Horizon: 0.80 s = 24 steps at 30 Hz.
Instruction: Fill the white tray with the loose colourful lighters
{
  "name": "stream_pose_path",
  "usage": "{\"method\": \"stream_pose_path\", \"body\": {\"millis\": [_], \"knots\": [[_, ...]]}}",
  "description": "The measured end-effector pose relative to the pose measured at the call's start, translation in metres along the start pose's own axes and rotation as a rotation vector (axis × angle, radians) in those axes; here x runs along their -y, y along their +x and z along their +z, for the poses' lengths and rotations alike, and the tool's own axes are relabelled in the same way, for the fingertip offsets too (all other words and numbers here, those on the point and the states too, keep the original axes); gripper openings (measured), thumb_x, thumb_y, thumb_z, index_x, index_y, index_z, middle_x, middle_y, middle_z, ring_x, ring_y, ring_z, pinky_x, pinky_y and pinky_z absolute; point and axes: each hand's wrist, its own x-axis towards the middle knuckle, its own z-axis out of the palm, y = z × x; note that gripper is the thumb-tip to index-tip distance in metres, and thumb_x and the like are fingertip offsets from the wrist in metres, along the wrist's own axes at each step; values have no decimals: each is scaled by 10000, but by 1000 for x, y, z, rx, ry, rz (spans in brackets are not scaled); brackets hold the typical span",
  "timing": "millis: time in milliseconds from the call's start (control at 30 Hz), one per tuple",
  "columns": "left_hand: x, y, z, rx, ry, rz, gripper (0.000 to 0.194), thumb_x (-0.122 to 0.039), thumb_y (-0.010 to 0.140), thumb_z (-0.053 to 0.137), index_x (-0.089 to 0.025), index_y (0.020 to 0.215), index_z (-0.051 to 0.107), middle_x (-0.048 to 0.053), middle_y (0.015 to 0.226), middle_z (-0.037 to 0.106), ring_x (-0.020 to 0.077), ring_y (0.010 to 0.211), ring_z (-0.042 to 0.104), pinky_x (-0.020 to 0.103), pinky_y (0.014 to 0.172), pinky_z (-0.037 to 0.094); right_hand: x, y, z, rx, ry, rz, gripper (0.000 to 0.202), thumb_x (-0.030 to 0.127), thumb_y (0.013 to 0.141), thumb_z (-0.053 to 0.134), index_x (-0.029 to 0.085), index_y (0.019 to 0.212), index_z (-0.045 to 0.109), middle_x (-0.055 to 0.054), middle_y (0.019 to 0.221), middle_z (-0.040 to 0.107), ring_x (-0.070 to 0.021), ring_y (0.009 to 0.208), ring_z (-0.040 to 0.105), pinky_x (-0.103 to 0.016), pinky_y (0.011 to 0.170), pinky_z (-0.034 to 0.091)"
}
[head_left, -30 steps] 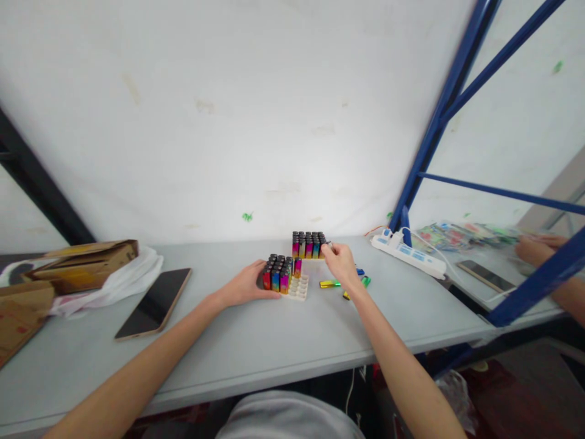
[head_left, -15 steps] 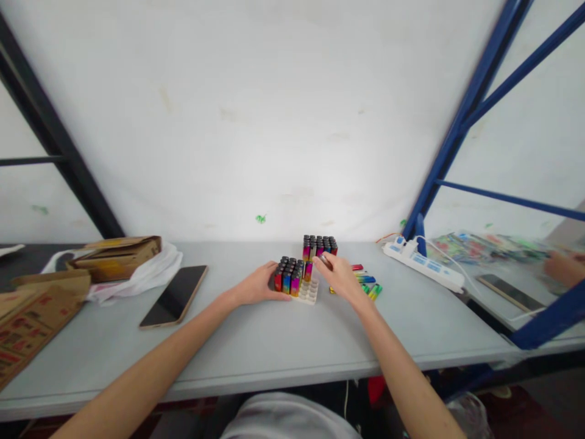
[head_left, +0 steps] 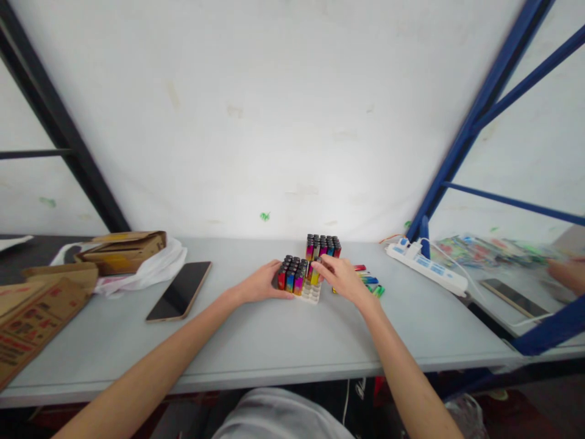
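A white tray (head_left: pixel 311 296) on the grey table holds several upright colourful lighters (head_left: pixel 290 275) with black tops; its right part shows bare slots. My left hand (head_left: pixel 262 283) is closed around the left side of this group, thumb at the front. My right hand (head_left: pixel 342 277) pinches a yellow lighter (head_left: pixel 315 275) upright over the tray's back right slots. Behind them stands a second block of upright lighters (head_left: pixel 323 246). Loose lighters (head_left: pixel 372 285) lie to the right of my right hand, which partly hides them.
A phone (head_left: pixel 180 291), a cardboard box (head_left: pixel 123 253) on a white bag and another carton (head_left: pixel 41 314) lie at left. A power strip (head_left: pixel 427 267) lies at right by a blue frame (head_left: pixel 466 125). Beyond it are a second phone (head_left: pixel 514 297) and a person's hand (head_left: pixel 567 273).
My right hand has brought a yellow lighter to the tray, beside the one standing at its back. My left hand keeps its hold. The whole view has shifted slightly.
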Motion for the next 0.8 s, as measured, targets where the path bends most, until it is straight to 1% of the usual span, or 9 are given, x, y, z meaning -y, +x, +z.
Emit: {"method": "stream_pose_path", "body": {"millis": [100, 233, 400, 467, 533, 600, 667, 733, 800], "knots": [[0, 0, 0, 3, 3, 8, 803, -689, 712, 845, -179, 1305, 661, 110, 1228, 688, 353, 1166, 651, 452, 1075, 513, -4, 0, 5, 60, -15, 31, 408, 453, 1037, 547, 219, 703, 547, -11, 660, 683, -177, 609, 589, -271, 637, 370], [1, -1, 0, -3, -5, 11, 797, -677, 714, 851, -169, 1300, 668, 122, 1225, 690, 357, 1161, 651, 456, 1071, 516, -4, 0, 8, 155, -134, 52, 321, 390, 1050, 562, 198, 811, 657, -52, 739, 740, -213, 699, 670, -278, 675, 409], [5, -1, 2, -4, -7, 19, 801, -655, 716, 864, -168, 1316, 652, 121, 1254, 679, 351, 1185, 638, 451, 1090, 501, 1, -1, 13, 138, -346, 93, 219, 373, 1029, 621, 180, 1048, 721, -113, 934, 785, -265, 894, 726, -313, 786, 472], [5, 0, 2, -4, -2, 20, 787, -649, 718, 865, -169, 1305, 654, 118, 1249, 680, 348, 1176, 641, 445, 1080, 506, -6, -2, 6, 112, -282, 108, 254, 408, 997, 670, 188, 1114, 720, -96, 960, 786, -260, 896, 725, -323, 797, 501], [4, 1, 1, -4, 7, 8, 774, -656, 720, 861, -172, 1289, 657, 113, 1230, 685, 346, 1154, 651, 439, 1060, 519, -19, -6, -8, 99, -170, 97, 268, 421, 987, 677, 205, 1136, 728, -75, 994, 784, -241, 893, 720, -338, 831, 529], [2, 1, 1, -4, 17, -2, 769, -668, 710, 860, -175, 1267, 664, 107, 1205, 692, 349, 1128, 663, 436, 1039, 531, -37, -12, -25, 110, -136, 46, 224, 383, 982, 671, 219, 1107, 759, -78, 1093, 771, -246, 987, 709, -383, 949, 526], [0, 1, 0, -6, 19, 3, 761, -668, 711, 857, -179, 1261, 667, 102, 1202, 696, 350, 1123, 666, 438, 1035, 534, -54, -18, -39, 140, -157, 46, 221, 355, 930, 719, 235, 1101, 790, -89, 1143, 750, -280, 1089, 684, -440, 1038, 502], [-1, 1, 0, -5, 18, 15, 754, -663, 723, 851, -180, 1271, 664, 105, 1219, 693, 348, 1137, 663, 440, 1045, 531, -68, -23, -46, 192, -142, 81, 359, 358, 846, 798, 242, 1185, 788, -110, 1245, 707, -306, 1179, 651, -463, 1084, 484], [-1, 0, 1, -7, 19, 22, 770, -663, 727, 848, -172, 1289, 658, 114, 1238, 688, 349, 1154, 659, 440, 1059, 526, -76, -26, -46, 252, -134, 116, 446, 354, 771, 855, 244, 1199, 792, -121, 1290, 680, -324, 1221, 631, -475, 1108, 467]]}}
